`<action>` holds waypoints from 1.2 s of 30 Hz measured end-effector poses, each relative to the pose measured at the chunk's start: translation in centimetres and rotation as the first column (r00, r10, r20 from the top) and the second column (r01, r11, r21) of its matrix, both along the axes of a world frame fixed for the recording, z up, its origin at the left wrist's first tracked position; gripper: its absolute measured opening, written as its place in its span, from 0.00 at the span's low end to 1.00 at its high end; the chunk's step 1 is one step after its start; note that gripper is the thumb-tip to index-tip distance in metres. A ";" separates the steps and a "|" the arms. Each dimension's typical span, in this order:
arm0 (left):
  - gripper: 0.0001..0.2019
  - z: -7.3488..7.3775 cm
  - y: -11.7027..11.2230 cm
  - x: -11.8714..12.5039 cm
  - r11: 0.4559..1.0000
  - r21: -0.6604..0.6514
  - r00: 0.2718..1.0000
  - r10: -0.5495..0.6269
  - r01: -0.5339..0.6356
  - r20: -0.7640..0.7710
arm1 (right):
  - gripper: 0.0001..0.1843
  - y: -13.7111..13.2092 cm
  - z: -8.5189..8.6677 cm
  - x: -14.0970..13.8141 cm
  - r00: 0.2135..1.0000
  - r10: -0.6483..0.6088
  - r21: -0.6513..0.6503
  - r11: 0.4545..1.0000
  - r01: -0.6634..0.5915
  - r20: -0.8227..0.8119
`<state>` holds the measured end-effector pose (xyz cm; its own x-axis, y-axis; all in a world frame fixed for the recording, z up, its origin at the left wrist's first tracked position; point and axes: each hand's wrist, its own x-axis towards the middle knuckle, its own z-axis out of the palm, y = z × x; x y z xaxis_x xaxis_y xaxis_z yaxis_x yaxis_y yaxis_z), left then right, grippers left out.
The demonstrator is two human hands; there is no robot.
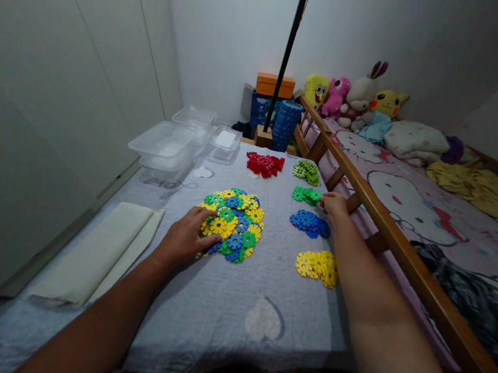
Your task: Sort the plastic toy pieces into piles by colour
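My left hand (pixel 187 234) rests at the left edge of a mixed heap of notched, flower-shaped plastic discs (pixel 242 226) in yellow, blue and green. Its thumb and fingers are apart, touching the heap. On the right, my right hand (pixel 334 203) is closed at the fingertips on a green disc (pixel 316 198), at the edge of the small green pile (pixel 300 194). Nearer to me along that side lie a blue disc pile (pixel 309 223) and a yellow disc pile (pixel 317 266). Farther back are light-green pieces (pixel 307 172) and red pieces (pixel 264 164).
Clear plastic boxes (pixel 165 141) stand at the table's back left. A folded cream-coloured sheet (pixel 99 249) lies at the left. The wooden bed rail (pixel 359 196) runs close along the right edge. Behind the table rise a black pole (pixel 289 50) and a blue roller (pixel 286 125).
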<state>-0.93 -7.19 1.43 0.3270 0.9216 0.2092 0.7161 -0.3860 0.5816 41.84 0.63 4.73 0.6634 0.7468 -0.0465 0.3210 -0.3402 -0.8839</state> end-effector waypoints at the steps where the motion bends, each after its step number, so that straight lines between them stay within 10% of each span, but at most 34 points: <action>1: 0.24 0.0 0.0 0.0 1.000 0.001 1.000 0.000 0.000 0.007 | 0.09 0.3 -0.2 0.1 0.999 -0.047 -0.010 0.999 0.047 0.002; 23: 0.19 0.3 0.2 0.1 1.000 -0.001 0.994 0.014 -0.014 0.107 | 0.07 0.1 0.6 -1.2 0.993 -0.118 0.004 0.993 0.118 -0.009; 30: 0.18 -0.1 0.5 0.0 0.999 -0.012 0.987 0.045 -0.044 0.155 | 0.07 -1.4 1.8 -7.6 0.951 0.307 0.097 0.948 -0.304 -0.022; 36: 0.17 -0.1 0.7 -0.1 0.995 -0.014 0.980 0.096 -0.095 0.175 | 0.09 -2.6 0.6 -14.6 0.628 0.721 -0.171 0.686 -0.707 0.293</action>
<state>-1.05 -6.50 1.33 0.1961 0.9481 0.2502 0.6364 -0.3172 0.7032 27.22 -1.94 5.37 -0.0965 0.9951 0.0229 0.7284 0.0862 -0.6797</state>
